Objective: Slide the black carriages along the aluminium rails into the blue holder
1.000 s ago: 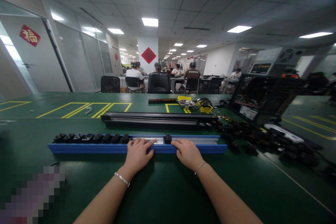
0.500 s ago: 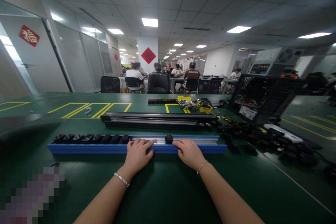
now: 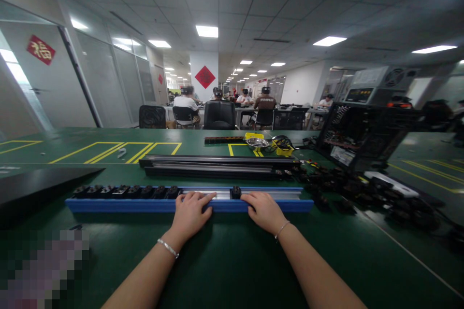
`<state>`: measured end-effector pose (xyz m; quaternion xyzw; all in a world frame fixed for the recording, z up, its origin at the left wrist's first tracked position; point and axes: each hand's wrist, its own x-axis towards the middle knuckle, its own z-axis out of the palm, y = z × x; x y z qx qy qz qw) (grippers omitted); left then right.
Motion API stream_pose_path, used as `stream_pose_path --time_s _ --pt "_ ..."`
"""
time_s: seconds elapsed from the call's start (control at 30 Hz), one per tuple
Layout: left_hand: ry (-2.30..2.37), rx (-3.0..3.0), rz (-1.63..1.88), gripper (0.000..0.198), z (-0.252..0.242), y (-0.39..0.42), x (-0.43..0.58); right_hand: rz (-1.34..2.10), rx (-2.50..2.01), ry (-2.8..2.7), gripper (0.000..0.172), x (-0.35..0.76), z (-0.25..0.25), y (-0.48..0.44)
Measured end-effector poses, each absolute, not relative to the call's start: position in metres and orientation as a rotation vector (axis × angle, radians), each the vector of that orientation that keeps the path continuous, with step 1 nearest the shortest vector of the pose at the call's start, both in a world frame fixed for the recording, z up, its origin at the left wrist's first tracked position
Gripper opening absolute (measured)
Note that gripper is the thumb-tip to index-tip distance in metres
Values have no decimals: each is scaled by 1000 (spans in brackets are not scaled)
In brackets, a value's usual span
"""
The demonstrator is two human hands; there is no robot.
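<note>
1 black block [image 3: 236, 192] in blue rail [image 3: 145, 206], beside right hand [image 3: 266, 210], left hand [image 3: 191, 212] on rail, cannot tell if either pinches

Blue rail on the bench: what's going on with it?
A person has both hands at the blue rail. The left hand rests over its near edge; the right hand has its fingertips beside a lone black block in the channel. More black blocks line the rail's left part.
</note>
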<state>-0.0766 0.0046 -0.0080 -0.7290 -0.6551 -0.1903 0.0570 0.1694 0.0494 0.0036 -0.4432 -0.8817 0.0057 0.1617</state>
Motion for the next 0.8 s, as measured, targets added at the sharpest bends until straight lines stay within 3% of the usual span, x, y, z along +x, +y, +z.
stream_pose_path --time_s 0.8 --pt "-1995 -2216 -580 40 -4 2 -73 -30 -1231 -2465 30 175 1 52"
